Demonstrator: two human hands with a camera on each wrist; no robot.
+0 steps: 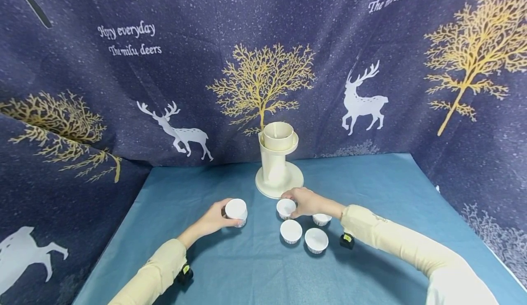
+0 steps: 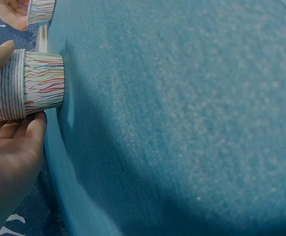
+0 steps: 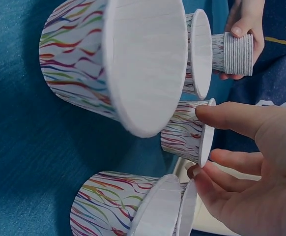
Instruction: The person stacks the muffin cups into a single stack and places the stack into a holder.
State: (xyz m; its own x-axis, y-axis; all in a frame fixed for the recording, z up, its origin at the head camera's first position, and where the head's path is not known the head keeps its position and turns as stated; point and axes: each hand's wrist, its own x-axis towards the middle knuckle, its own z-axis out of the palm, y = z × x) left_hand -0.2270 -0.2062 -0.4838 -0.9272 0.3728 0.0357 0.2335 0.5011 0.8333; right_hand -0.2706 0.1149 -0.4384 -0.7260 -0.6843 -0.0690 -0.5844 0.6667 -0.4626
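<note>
stack of nested cups (image 1: pixel 237 211) was gripped by the left hand (image 1: pixel 214 217) over the blue cloth (image 1: pixel 247 268) in the head view, while a single cup (image 1: pixel 285 209) in front of the cream stand (image 1: pixel 273 170) was pinched by the right hand (image 1: pixel 309 201), with other white cups (image 1: pixel 291 231) set close by. in the left wrist view, the stack's ridged rims were seen clasped between thumb and curled fingers, its lower side marked with wavy coloured lines. in the right wrist view, the single cup was held between thumb and fingertips, flanked by the others.
</note>
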